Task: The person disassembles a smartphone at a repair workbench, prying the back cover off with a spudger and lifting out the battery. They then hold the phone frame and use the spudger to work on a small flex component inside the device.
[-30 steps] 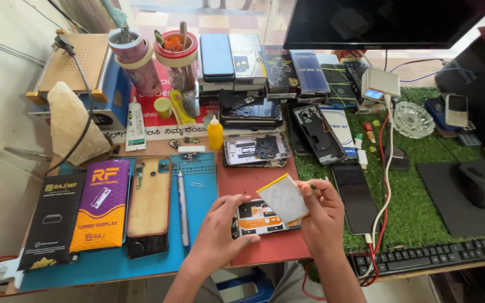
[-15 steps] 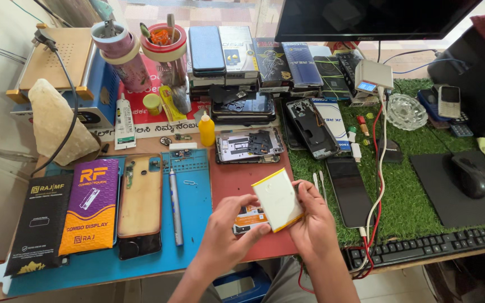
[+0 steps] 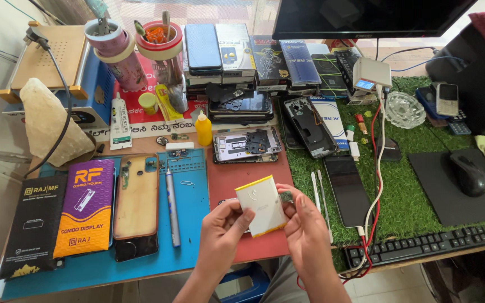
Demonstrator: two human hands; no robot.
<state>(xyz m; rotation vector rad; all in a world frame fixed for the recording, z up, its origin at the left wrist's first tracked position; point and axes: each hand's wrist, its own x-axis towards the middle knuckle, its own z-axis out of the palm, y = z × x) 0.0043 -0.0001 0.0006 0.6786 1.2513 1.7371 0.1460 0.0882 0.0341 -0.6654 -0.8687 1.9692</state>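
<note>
So both hands are up over the front edge of the tabletop (image 3: 141,147); the left hand (image 3: 220,233) pinches the lower left side of a white phone battery with a yellow edge (image 3: 260,205), fingers closed on it, and the right hand (image 3: 309,233) grips its right side, thumb on the face; the battery sits tilted between them, lifted off the red mat (image 3: 242,174); something small and dark peeks out under it, can't tell what.

Left of the hands there's a blue work mat (image 3: 195,196) with a silver screwdriver (image 3: 170,205) lying lengthwise; next to it a phone with its tan back up (image 3: 137,202), then a purple display box (image 3: 85,207) and a black box (image 3: 33,224). Right side is green fake grass (image 3: 405,191) with a black phone (image 3: 346,189) face up, two white spudgers (image 3: 316,188) just beside it, and a black keyboard (image 3: 422,246) at the front edge; mouse (image 3: 469,174) on a black pad further right.

Further back: an opened phone (image 3: 248,145) showing its insides, a little yellow bottle (image 3: 203,129), stacks of phones and boxes (image 3: 237,53), two tape-ringed tool cups (image 3: 136,50), and a monitor (image 3: 366,17) at the very back.
</note>
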